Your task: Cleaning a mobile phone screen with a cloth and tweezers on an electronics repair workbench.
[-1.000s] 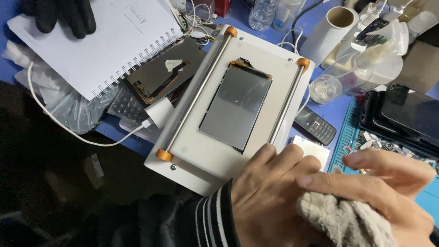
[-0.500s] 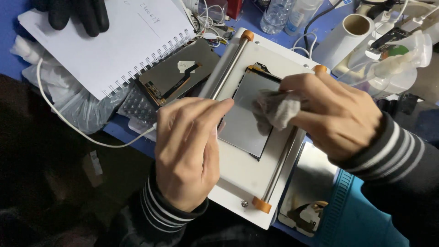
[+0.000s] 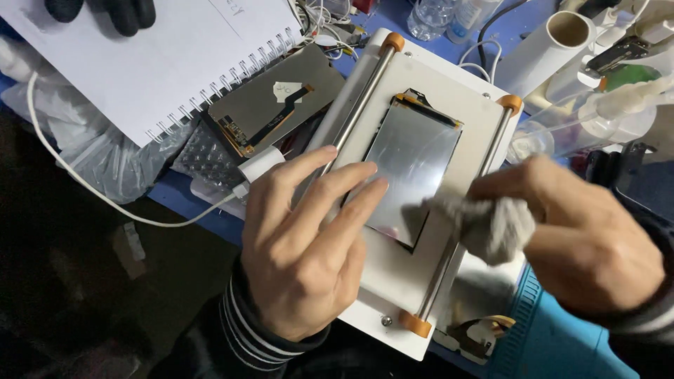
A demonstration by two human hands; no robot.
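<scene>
Fingers (image 3: 337, 193) of the left hand (image 3: 302, 245) lie outstretched, slightly spread, tips pressing the left edge of the grey screen panel (image 3: 411, 172) on the white plate (image 3: 463, 105). Right hand (image 3: 583, 242) pinches a crumpled grey cloth (image 3: 484, 224) against the panel's lower right corner. Steel rails (image 3: 361, 98) flank the panel closely.

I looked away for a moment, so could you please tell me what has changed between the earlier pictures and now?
The left hand, out of view a second ago, came in and pressed its fingertips on the left edge of the screen panel. The right hand carried the grey cloth from the near edge up onto the panel, then down to its lower right part. The panel stayed on the white fixture; the notebook stayed where it was.
</scene>
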